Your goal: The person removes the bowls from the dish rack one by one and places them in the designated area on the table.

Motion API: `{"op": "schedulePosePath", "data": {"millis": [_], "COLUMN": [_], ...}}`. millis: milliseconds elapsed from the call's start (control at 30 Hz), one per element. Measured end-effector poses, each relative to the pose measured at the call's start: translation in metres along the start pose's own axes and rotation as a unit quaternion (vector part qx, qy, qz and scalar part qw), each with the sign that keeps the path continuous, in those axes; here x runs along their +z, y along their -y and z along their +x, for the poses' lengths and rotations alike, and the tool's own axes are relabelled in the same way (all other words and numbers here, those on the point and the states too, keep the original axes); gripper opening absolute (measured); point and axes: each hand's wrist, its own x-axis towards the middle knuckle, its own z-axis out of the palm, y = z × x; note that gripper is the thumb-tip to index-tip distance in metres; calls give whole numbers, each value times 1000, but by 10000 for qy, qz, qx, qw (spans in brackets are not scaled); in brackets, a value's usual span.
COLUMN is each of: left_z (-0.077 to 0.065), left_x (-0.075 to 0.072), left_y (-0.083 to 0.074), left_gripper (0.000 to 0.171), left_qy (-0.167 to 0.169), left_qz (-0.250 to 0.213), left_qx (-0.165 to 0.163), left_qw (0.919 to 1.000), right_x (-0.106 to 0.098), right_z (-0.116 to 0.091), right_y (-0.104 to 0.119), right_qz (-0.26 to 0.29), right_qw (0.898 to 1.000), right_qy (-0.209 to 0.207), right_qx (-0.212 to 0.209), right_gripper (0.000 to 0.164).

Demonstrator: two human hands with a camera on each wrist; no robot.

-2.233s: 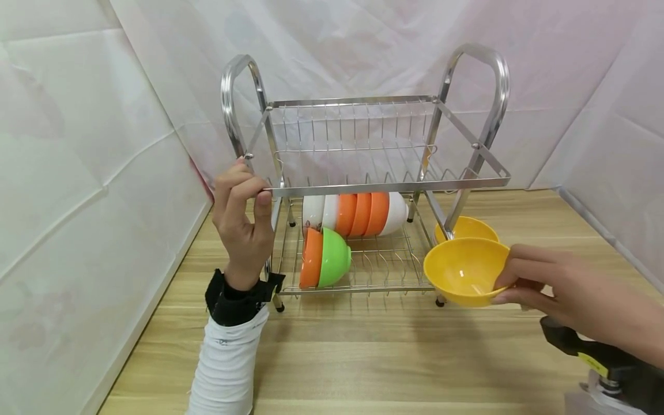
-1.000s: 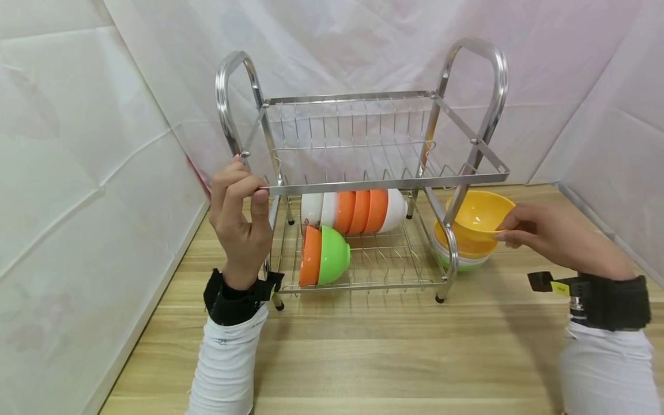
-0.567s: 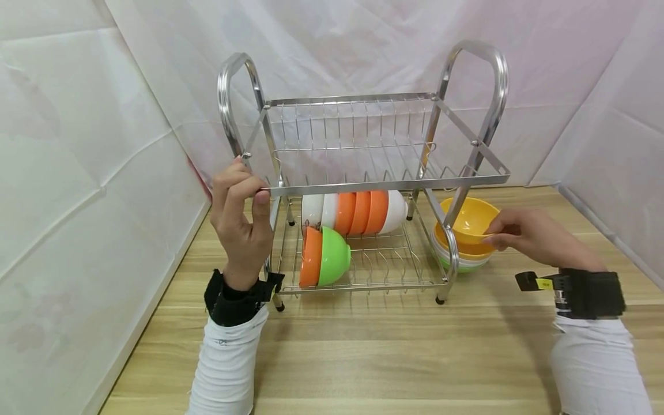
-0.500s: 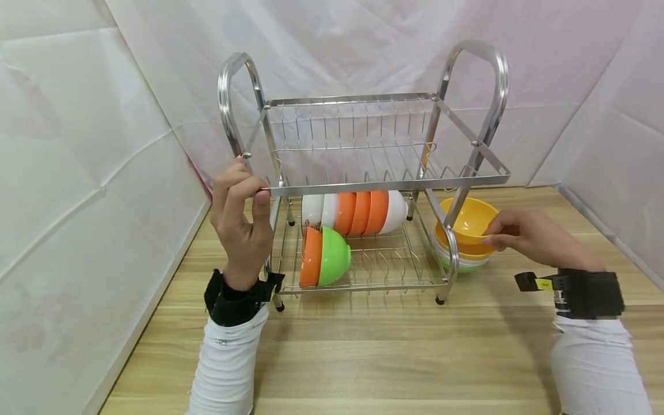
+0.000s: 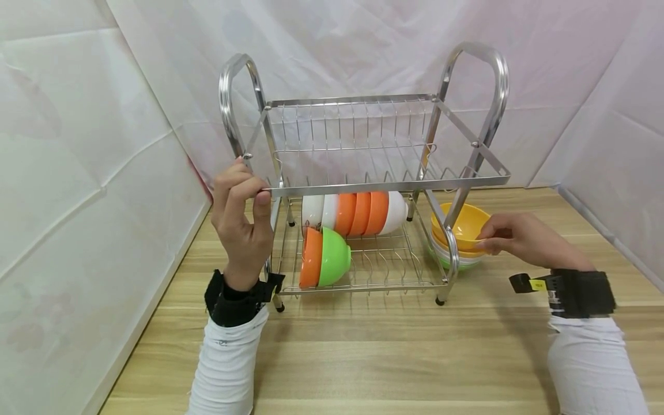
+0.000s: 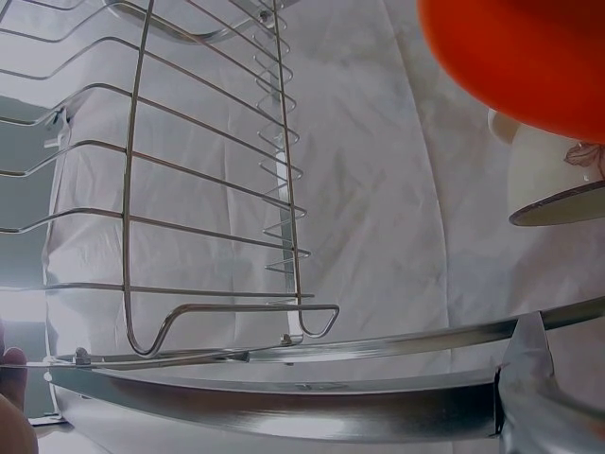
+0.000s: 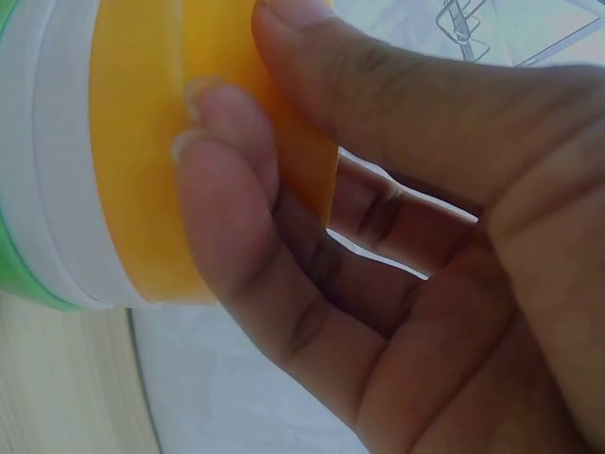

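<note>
In the head view my left hand [image 5: 240, 222] grips the front left corner of the upper tier of a two-tier metal dish rack [image 5: 339, 188]. Only a bit of that hand shows in the left wrist view. At the rack's right side, my right hand [image 5: 529, 237] pinches the rim of a yellow bowl [image 5: 469, 222], thumb and fingers on either side. This bowl sits nested on top of a stack with another yellow bowl [image 5: 469, 252], white ones and a green bowl [image 5: 466, 264] at the bottom. A rack leg partly hides the stack.
On the lower tier, a row of white and orange bowls [image 5: 361, 213] lies on edge at the back. An orange bowl [image 5: 311, 257] and a green bowl [image 5: 335, 257] stand on edge at front left. White cloth walls [image 5: 93, 173] surround the wooden table [image 5: 363, 357].
My right hand has carried the yellow bowl back from in front of the rack's right side, then left and down into the stack. The left hand keeps its place on the rack.
</note>
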Motion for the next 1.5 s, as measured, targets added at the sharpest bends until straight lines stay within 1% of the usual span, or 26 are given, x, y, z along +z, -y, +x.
{"op": "schedulePosePath", "data": {"millis": [133, 233, 367, 533, 667, 933, 1000, 1067, 1167, 1233, 1300, 1333, 1367, 1400, 1433, 1500], "left_z": [0, 0, 1, 1, 0, 1, 1, 2, 2, 2, 2, 2, 2, 2, 2, 1], "left_x": [0, 0, 1, 1, 1, 0, 1, 1, 2, 3, 3, 3, 3, 3, 2, 1], "left_y": [0, -1, -1, -2, -2, -2, -2, -2, -2, -2, -2, -2, -2, -2, -2, -2], "left_gripper": [41, 41, 41, 41, 41, 41, 40, 40, 40, 39, 39, 39, 39, 39, 39, 40], "left_qy": [-3, -18, -56, -71, -79, -8, -7, -5, -14, -17, -19, -17, -21, -18, -15, -12], "left_qz": [9, -10, -33, -23, -26, 19, 17, 5, -46, -81, -88, -78, -65, -43, -16, 12], "left_qx": [12, 20, 10, -9, -4, 60, 67, 82, 105, 114, 118, 117, 117, 118, 117, 92], "left_qw": [10000, 10000, 10000, 10000, 10000, 10000, 10000, 10000, 9999, 9999, 9999, 9999, 9999, 9999, 9999, 10000], "right_x": [0, 0, 1, 2, 2, -1, -3, -5, -11, -15, -18, -19, -17, -14, -10, 1], "right_z": [0, -1, -1, 0, 0, -1, -2, -4, -10, -15, -20, -22, -23, -22, -21, -16], "right_y": [-2, -3, -5, -3, -1, 1, 2, 6, 18, 33, 54, 67, 79, 91, 103, 125], "right_qz": [-86, -155, -89, 29, 81, -85, -200, -437, -944, -1321, -1532, -1556, -1520, -1448, -1300, -986], "right_qw": [9998, 9997, 9997, 9979, 9960, 9952, 9952, 9964, 9955, 9898, 9829, 9796, 9755, 9713, 9681, 9597], "right_qy": [124, 151, 240, 535, 707, 831, 837, 660, 81, -378, -731, -871, -1027, -1116, -1141, -1070], "right_qx": [142, 97, 58, 364, 546, 502, 460, 293, -88, -372, -715, -930, -1214, -1518, -1813, -2404], "right_gripper": [6, 6, 7, 5, 11, 8, 7, 8, 11, 11, 14, 18, 16, 11, 9, 16]}}
